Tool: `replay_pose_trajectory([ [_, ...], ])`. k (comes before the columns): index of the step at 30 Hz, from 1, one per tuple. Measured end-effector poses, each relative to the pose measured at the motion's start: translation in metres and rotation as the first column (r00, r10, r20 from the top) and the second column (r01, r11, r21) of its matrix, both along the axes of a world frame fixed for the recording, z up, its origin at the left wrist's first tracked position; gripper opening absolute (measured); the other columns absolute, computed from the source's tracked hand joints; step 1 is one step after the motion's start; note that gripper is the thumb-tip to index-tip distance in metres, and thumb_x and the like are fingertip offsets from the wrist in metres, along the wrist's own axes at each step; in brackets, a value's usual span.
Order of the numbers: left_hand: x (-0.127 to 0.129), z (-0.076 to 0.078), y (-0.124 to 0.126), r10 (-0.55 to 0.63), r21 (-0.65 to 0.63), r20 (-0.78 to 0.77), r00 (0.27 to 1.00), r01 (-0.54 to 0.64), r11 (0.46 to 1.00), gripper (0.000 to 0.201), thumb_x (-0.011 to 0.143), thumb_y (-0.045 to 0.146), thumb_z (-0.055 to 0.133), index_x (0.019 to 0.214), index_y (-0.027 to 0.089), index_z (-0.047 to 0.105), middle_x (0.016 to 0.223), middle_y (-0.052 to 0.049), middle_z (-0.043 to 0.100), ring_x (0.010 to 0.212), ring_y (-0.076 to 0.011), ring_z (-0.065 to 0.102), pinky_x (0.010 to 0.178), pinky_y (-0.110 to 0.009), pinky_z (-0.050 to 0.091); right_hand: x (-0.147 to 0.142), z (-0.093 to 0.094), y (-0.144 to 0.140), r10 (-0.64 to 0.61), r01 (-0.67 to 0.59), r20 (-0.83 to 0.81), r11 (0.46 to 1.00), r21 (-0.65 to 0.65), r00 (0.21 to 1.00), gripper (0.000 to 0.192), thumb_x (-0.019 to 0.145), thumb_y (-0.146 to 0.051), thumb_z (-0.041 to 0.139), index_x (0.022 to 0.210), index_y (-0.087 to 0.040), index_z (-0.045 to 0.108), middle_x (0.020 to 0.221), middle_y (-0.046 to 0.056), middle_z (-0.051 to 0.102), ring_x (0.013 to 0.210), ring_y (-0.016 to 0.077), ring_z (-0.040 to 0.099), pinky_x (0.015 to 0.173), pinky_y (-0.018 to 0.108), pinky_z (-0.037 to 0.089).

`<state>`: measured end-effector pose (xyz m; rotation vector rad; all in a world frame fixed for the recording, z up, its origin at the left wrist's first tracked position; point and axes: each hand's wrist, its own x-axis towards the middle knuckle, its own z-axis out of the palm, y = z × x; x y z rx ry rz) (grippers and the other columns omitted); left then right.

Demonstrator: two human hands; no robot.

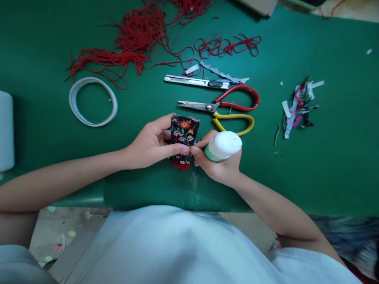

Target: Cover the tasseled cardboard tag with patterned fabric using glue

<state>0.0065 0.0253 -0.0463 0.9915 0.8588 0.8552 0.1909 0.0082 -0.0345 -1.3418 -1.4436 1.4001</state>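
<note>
Pinching floral fabric (184,132), left hand (149,142) faces right hand (218,169) holding bottle (225,145).

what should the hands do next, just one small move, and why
Probably pinch a little further along the right edge of the fabric: the right hand has its fingertips there while holding the bottle, and the left hand grips the opposite side, thumb on top, so the piece looks steadied.
</note>
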Motion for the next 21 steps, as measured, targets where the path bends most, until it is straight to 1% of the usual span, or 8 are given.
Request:
replay_pose_trajectory([
  [3,-0.0003,0.0014,0.0027,-0.013,-0.080,0.062,0.998,0.018,0.997,0.042,0.066,0.025,0.085,0.102,0.019,0.063,0.082,0.003,0.065,0.078,-0.0155,0.069,0.070,-0.027,0.061,0.0021,-0.0010,0.0029,0.041,-0.047,-0.098,0.997,-0.067,0.994,0.018,0.076,-0.036,0.075,0.070,-0.024,0.063,0.054,-0.002,0.060,0.047,0.0125,0.056,0.042,0.025,0.045],
  [5,-0.0006,0.0016,0.0047,0.004,-0.106,0.090,0.996,0.006,0.994,0.040,0.064,0.023,0.086,0.097,0.019,0.063,0.079,0.004,0.065,0.075,-0.0139,0.069,0.068,-0.025,0.061,0.0034,-0.0015,0.0045,0.031,-0.049,-0.174,0.993,-0.103,0.984,0.020,0.077,-0.039,0.075,0.072,-0.023,0.063,0.054,-0.003,0.060,0.043,0.0109,0.054,0.040,0.025,0.044],
  [7,-0.0012,0.0012,0.0062,0.017,-0.112,0.113,0.993,-0.004,0.994,0.037,0.065,0.021,0.086,0.094,0.019,0.064,0.080,0.004,0.066,0.073,-0.0120,0.068,0.067,-0.022,0.061,0.0038,-0.0014,0.0053,0.015,-0.040,-0.216,0.993,-0.113,0.976,0.021,0.076,-0.039,0.076,0.073,-0.023,0.063,0.055,-0.003,0.060,0.042,0.0101,0.054,0.039,0.024,0.044],
  [10,-0.0020,0.0001,0.0072,0.005,-0.117,0.129,0.992,0.010,0.993,0.036,0.065,0.020,0.086,0.093,0.019,0.064,0.079,0.004,0.067,0.072,-0.0112,0.068,0.066,-0.022,0.061,0.0031,0.0001,0.0057,0.020,-0.046,-0.214,0.992,-0.116,0.977,0.021,0.073,-0.034,0.080,0.073,-0.022,0.063,0.055,-0.004,0.060,0.043,0.0099,0.055,0.040,0.023,0.044],
  [13,-0.0023,-0.0002,0.0068,-0.007,-0.123,0.097,0.995,0.019,0.992,0.040,0.063,0.025,0.087,0.095,0.019,0.064,0.079,0.004,0.067,0.074,-0.0137,0.069,0.065,-0.023,0.061,0.0024,0.0021,0.0065,0.032,-0.057,-0.197,0.991,-0.122,0.980,0.021,0.071,-0.032,0.082,0.072,-0.022,0.063,0.054,-0.005,0.060,0.044,0.0100,0.055,0.041,0.024,0.044],
  [15,-0.0023,0.0001,0.0061,-0.013,-0.117,0.085,0.996,0.023,0.993,0.040,0.064,0.026,0.087,0.097,0.020,0.064,0.079,0.003,0.067,0.075,-0.0144,0.070,0.066,-0.024,0.062,0.0026,0.0028,0.0072,0.048,-0.072,-0.194,0.991,-0.115,0.980,0.020,0.071,-0.030,0.082,0.071,-0.022,0.063,0.053,-0.005,0.060,0.044,0.0099,0.055,0.042,0.023,0.044],
  [21,-0.0028,-0.0002,0.0055,-0.064,-0.065,0.113,0.992,0.072,0.995,0.037,0.070,0.022,0.082,0.101,0.020,0.063,0.079,0.004,0.066,0.075,-0.0130,0.070,0.066,-0.022,0.062,0.0056,0.0008,0.0084,0.103,-0.119,-0.174,0.990,-0.081,0.979,0.015,0.074,-0.024,0.078,0.071,-0.021,0.063,0.051,-0.005,0.059,0.044,0.0098,0.055,0.043,0.023,0.045],
])
